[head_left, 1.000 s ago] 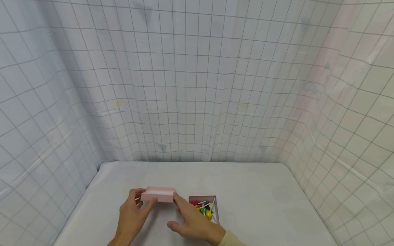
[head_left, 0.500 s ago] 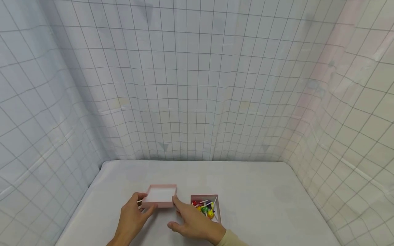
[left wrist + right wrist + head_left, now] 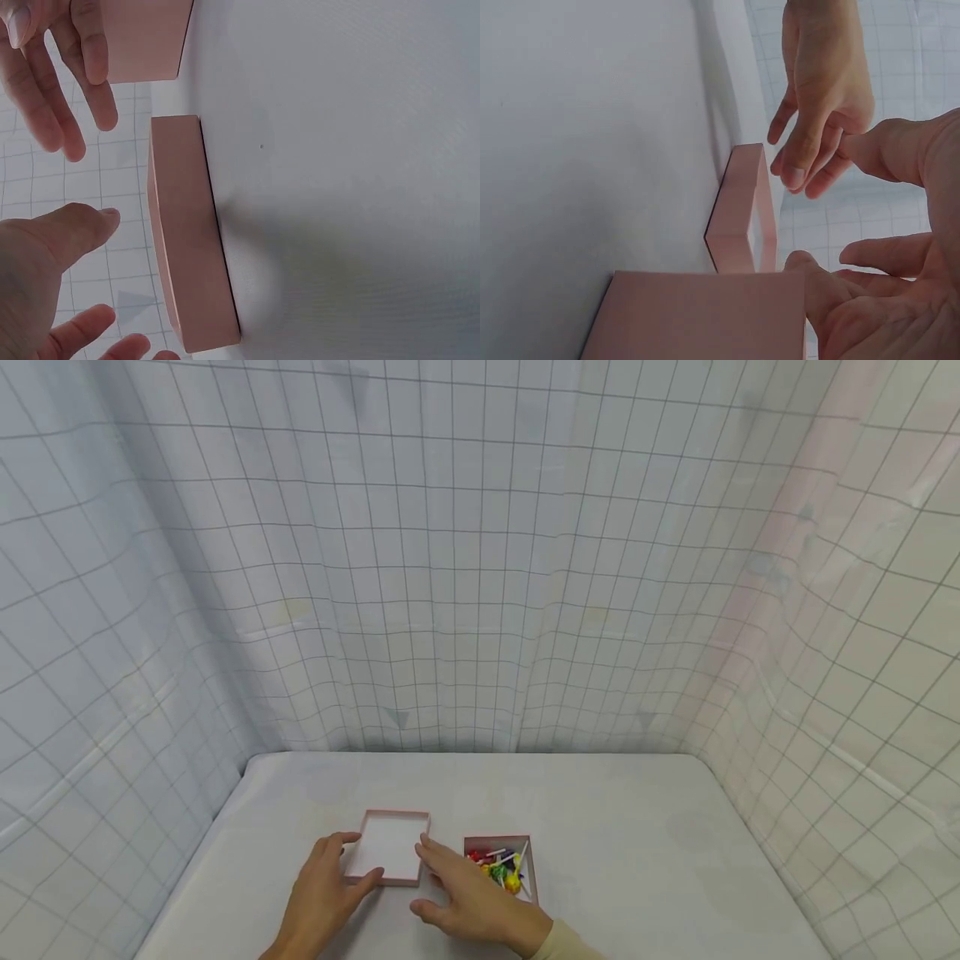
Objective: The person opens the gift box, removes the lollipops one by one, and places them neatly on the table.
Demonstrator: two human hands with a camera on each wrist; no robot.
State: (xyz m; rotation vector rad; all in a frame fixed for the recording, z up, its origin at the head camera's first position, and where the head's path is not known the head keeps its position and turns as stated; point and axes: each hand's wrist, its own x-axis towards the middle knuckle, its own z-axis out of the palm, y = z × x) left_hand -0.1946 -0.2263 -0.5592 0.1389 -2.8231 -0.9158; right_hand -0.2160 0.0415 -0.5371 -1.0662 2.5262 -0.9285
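Gridded sheeting rises beyond the hands and to either side of them; a white table spreads beneath. The right hand and left hand are loose, fingers apart, gripping nothing. Beside the right hand, partly hidden by it, stands a pink box. Between the hands a pink tray lies flat. Colourful lollipops fill the box, just past the right hand.

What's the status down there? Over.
Left hand, right hand: either side of shallow box, gripping nothing. Shallow box: flat on white table. Nearby: lollipop box, partly hidden by right hand.
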